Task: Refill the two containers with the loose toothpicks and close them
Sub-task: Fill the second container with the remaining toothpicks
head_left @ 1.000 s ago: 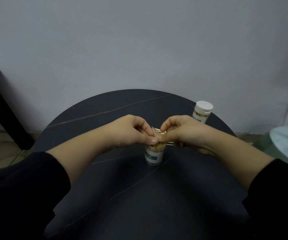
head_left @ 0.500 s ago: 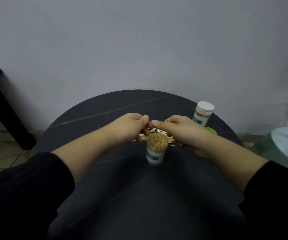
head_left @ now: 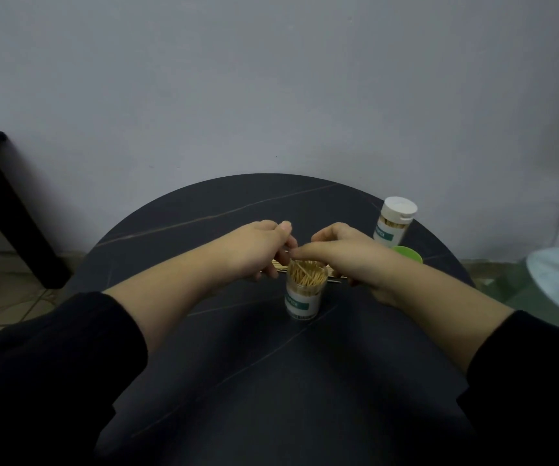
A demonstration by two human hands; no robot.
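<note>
Toothpicks [head_left: 280, 266] lie loose just behind the open container [head_left: 303, 292], seemingly kept close so each pinch travels little. My left hand [head_left: 258, 250] and right hand [head_left: 345, 260] curl down over them, fingertips nearly meeting behind its rim; whether either grips a pick, I cannot tell. Capped container [head_left: 394, 223] and green lid [head_left: 407, 255] wait to its right.

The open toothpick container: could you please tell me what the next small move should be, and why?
Probably gather the loose toothpicks lying behind the open container and drop them in: the left hand and right hand curl over them, and the green lid lies aside.
</note>
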